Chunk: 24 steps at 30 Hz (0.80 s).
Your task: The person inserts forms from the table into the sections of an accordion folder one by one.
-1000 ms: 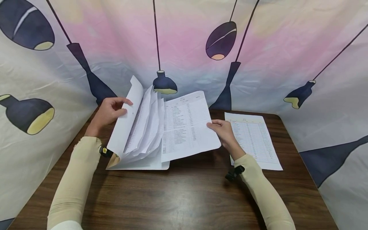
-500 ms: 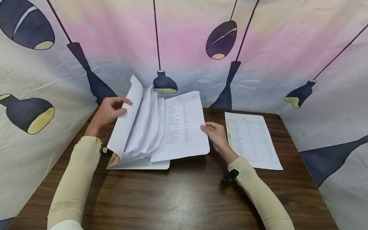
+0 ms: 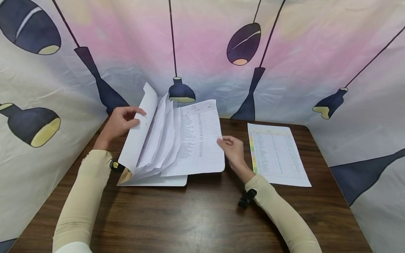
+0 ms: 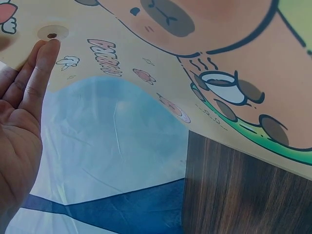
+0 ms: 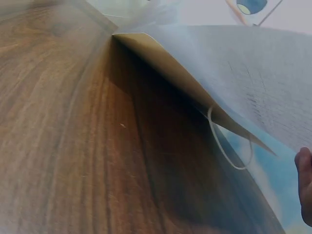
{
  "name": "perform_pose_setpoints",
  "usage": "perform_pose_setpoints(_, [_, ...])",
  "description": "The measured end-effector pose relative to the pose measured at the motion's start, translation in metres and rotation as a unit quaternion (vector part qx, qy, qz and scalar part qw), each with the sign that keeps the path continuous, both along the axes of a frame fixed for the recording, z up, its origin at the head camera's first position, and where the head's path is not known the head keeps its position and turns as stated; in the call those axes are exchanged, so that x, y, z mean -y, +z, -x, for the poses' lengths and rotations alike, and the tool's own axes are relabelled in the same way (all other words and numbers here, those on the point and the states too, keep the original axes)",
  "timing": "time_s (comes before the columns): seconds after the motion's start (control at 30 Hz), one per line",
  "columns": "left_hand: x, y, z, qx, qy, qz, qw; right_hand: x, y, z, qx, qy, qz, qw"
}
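Observation:
An expanding folder (image 3: 155, 180) stands spread on the table, loose white paper dividers (image 3: 161, 137) fanned inside. My left hand (image 3: 118, 123) pinches its raised left cover (image 3: 134, 144), thumb on the white inside. In the left wrist view that cover shows a cartoon print (image 4: 156, 83), and straight fingers (image 4: 44, 73) lie near a round button. At the right, my right hand (image 3: 234, 149) pinches the edge of a printed sheet (image 3: 196, 140) tilted over the folder. Below the sheet, the right wrist view has a tan panel (image 5: 168, 66) with a white cord loop (image 5: 229, 158).
Another printed sheet (image 3: 276, 154), with a yellow and green strip along its left side, lies flat on the right of the brown wooden table (image 3: 196, 218). A curtain (image 3: 205, 45) printed with lamps hangs right behind the table.
The right hand has moved left with the printed sheet, bringing it further over the folder. More of the loose sheet on the table now shows. The left hand keeps its place on the cover.

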<state>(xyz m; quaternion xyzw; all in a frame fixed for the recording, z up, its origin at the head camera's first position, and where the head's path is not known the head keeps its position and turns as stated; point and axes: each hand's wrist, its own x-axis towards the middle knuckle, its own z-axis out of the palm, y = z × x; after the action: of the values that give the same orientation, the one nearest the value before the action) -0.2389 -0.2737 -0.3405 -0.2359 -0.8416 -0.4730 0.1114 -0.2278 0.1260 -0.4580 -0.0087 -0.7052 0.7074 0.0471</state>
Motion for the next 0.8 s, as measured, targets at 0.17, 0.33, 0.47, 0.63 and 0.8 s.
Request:
perform_pose_setpoints(0.17, [0.000,0.001,0.000,0.000,-0.001,-0.002,1.0000,0.007,-0.001,-0.004,0.003,0.006,-0.018,0.9998])
perform_pose_setpoints(0.33, [0.001,0.000,-0.001,0.005,-0.003,-0.005,1.0000,0.011,0.001,-0.007,0.028,0.031,-0.031,0.9986])
perform_pose_setpoints(0.47, [0.001,0.000,-0.001,0.004,-0.001,-0.002,1.0000,0.011,0.005,-0.009,0.044,0.055,-0.021,0.9973])
perform_pose_setpoints(0.63, [0.002,0.000,-0.001,-0.001,0.003,0.001,1.0000,0.010,0.009,-0.008,0.055,0.102,-0.016,0.9931])
perform_pose_setpoints(0.8, [0.002,0.001,-0.002,-0.002,0.005,0.003,1.0000,0.013,0.010,-0.005,0.054,0.133,-0.013,0.9895])
